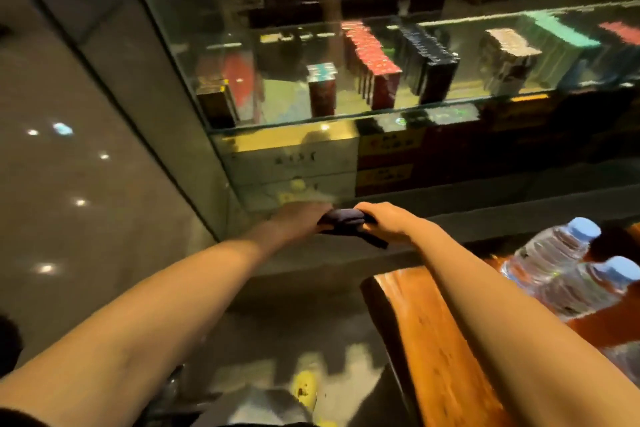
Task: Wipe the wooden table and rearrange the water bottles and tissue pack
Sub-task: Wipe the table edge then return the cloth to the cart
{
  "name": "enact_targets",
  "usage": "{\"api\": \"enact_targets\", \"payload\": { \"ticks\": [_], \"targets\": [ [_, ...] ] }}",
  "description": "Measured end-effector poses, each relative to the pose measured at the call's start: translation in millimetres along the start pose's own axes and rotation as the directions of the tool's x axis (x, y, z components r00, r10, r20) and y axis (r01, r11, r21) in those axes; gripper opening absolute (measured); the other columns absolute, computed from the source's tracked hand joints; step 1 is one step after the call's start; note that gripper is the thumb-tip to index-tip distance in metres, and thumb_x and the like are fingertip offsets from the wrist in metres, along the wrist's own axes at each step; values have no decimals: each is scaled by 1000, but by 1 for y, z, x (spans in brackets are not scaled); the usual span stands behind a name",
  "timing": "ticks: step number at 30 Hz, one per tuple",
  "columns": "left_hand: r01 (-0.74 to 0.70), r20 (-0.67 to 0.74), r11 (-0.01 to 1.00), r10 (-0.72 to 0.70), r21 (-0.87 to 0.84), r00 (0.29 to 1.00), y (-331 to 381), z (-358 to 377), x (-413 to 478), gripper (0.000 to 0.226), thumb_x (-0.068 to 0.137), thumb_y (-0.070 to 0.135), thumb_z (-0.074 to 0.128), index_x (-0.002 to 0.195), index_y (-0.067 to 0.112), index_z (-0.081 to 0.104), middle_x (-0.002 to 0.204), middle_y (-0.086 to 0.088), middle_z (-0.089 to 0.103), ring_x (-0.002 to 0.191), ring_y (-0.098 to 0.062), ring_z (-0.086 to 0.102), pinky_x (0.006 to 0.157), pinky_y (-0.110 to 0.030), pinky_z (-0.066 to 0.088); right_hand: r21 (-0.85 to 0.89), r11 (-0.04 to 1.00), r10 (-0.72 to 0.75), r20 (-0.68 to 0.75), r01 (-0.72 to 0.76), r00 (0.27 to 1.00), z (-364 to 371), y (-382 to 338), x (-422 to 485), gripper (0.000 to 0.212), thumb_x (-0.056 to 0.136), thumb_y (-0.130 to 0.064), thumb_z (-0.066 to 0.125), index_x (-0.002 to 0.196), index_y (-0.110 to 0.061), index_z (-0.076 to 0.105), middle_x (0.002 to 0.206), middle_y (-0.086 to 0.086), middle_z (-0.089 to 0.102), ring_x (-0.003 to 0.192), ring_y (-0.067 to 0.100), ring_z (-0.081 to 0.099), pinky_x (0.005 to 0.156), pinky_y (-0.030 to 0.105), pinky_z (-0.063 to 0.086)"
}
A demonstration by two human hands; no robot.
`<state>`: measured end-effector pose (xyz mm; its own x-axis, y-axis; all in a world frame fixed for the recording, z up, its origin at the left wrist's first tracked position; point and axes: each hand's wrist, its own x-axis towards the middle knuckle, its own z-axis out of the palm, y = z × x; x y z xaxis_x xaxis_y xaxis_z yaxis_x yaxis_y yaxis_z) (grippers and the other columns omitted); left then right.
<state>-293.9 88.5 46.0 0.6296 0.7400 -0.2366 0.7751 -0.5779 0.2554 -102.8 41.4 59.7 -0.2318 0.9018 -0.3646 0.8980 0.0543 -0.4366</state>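
Head view is showing both bare arms reaching forward toward twelve o'clock, away from the wooden surface (pixel 446 350); the left hand (pixel 301 220) and the right hand (pixel 384 222) are gripping opposite ends of a dark cloth (pixel 344 220) bunched between them; the fingers of each hand are curling closed around the cloth, the left ones mostly hidden behind the knuckles; the cloth is hanging in the air over the grey floor (pixel 86 204), in front of the lower edge of a glass display case (pixel 311 80), and one dark corner is trailing down below the right hand; the wooden surface is lying at four o'clock, its reddish grain glossy and its rounded near-left corner showing under the right forearm; two water bottles (pixel 554 250) with pale blue caps are standing close together at three o'clock on that surface, near its far edge, well apart from the hands; the case at twelve o'clock is holding rows of small upright boxes (pixel 374 66) in red, black and pale colours on a glass shelf; everything is blurred; the tissue pack cannot be made out.
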Motion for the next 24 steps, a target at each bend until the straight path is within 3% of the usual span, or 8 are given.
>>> {"api": "enact_targets", "payload": {
  "ticks": [2,5,8,14,17,20,24],
  "targets": [
    [83,-69,996,-85,-28,994,-28,-7,-35,20,95,32,47,111,23,54,112,-2,60,93,-17,57,70,-26,40,-49,995,-86,27,87,996,0,-34,19,32,95,-20,51,125,-8,51,125,19,59,112,34,56,92,42,46],
    [199,-123,978,-205,-54,971,-64,-15,-87,24,94,34,49,114,21,52,112,-6,63,96,-24,61,62,-25,36,-119,968,-212,90,222,973,7,-87,42,32,96,-21,48,127,-14,49,126,14,58,112,30,56,93,41,47],
    [322,-183,945,-328,-61,927,-96,-21,-141,29,93,37,50,115,17,51,115,-10,62,100,-30,61,70,-32,41,-141,927,-333,112,347,936,22,-141,60,29,97,-26,46,124,-17,52,124,11,61,111,28,57,90,36,45],
    [551,-243,827,-560,-111,792,-145,-37,-242,27,93,41,48,110,20,53,109,-7,58,95,-25,55,72,-34,44,-177,824,-519,144,538,843,51,-255,80,30,95,-29,48,121,-16,53,121,13,62,108,29,59,83,32,42],
    [597,-367,800,-574,-60,732,-155,-45,-297,32,92,39,51,113,16,54,108,-11,58,99,-29,55,75,-38,45,-192,761,-592,184,620,784,59,-310,80,27,94,-30,49,118,-19,52,118,10,62,104,28,58,84,37,45],
    [650,-475,757,-598,-71,645,-166,-50,-359,27,88,37,57,105,16,57,104,-13,63,95,-33,60,74,-41,48,-167,696,-664,222,699,714,72,-371,71,28,93,-27,53,120,-21,52,115,7,62,96,22,55,78,33,41],
    [719,-503,678,-679,-152,534,-171,-49,-434,18,86,33,58,99,20,55,103,-11,60,91,-34,61,70,-41,50,-154,589,-753,252,793,608,97,-443,51,28,92,-22,52,119,-16,54,116,12,62,104,29,57,82,34,41]
  ]
}}
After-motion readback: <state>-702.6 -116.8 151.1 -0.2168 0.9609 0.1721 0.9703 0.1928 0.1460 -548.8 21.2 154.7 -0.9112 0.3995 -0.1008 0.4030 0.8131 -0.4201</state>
